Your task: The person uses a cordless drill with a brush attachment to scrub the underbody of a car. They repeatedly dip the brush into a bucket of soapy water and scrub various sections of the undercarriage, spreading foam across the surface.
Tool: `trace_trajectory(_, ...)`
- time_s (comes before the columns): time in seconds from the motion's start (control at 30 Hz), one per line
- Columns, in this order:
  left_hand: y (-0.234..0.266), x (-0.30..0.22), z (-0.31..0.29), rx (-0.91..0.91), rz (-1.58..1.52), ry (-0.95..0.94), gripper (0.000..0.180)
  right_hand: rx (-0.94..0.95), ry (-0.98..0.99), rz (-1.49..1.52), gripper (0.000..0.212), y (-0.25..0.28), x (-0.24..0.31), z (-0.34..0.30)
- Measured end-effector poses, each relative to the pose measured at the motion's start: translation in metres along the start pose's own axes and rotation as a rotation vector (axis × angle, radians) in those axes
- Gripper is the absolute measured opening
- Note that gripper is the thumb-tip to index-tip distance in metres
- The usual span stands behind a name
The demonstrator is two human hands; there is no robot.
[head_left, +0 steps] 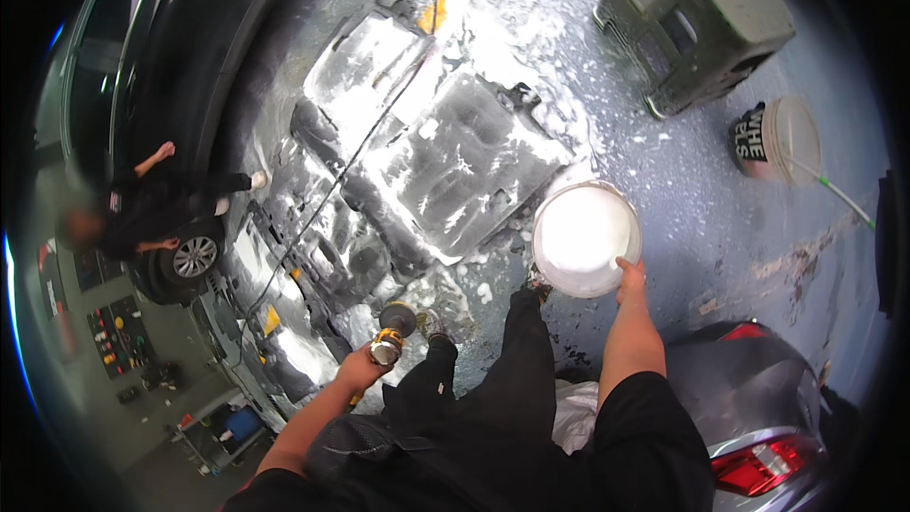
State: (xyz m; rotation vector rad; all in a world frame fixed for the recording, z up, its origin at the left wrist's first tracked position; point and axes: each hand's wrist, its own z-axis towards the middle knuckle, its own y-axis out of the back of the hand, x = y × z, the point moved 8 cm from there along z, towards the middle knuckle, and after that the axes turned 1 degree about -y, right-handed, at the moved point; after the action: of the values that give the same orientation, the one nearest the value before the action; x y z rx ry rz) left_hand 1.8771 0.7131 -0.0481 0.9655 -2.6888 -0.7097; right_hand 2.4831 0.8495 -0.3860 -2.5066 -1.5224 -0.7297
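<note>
round white foamy bucket (585,238)

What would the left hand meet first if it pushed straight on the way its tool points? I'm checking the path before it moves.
Probably the foam-covered black floor mat lying on the wet concrete just beyond the yellow power tool's round brush head held in the left hand; depth is unclear, so contact can't be confirmed.

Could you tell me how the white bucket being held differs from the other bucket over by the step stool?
The held bucket stands upright with its mouth facing up, brimming with white foam, and the right hand grips its rim. The far bucket lies tipped on its side on the wet floor, untouched, with a dark label on its wall and a green-tipped rod across it; no foam shows in it. Both are round and pale.
</note>
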Motion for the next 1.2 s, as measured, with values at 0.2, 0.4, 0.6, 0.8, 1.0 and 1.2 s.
trace_trajectory(0.2,0.022,0.025,-0.011,-0.103,-0.063,0.045,0.063,-0.149,0.042,-0.427,0.06,-0.031,-0.027,0.002)
trace_trajectory(0.4,0.013,0.059,-0.025,-0.057,-0.261,0.094,0.063,-0.2,0.059,-0.603,0.066,-0.085,-0.018,-0.062)
trace_trajectory(0.6,0.009,0.112,-0.045,-0.095,-0.33,0.094,0.059,-0.141,0.074,-0.462,0.062,-0.046,0.009,-0.116)
trace_trajectory(0.8,-0.011,0.186,-0.04,-0.083,-0.404,0.041,0.056,-0.266,-0.036,-0.36,0.04,-0.006,0.058,-0.218)
trace_trajectory(1.0,-0.016,0.238,-0.007,0.0,-0.48,0.072,0.052,-0.419,-0.073,-0.141,0.032,0.077,0.084,-0.279)
trace_trajectory(1.2,-0.037,0.279,0.08,-0.164,-0.651,0.06,0.052,-0.49,-0.037,-0.066,0.031,0.102,0.119,-0.325)
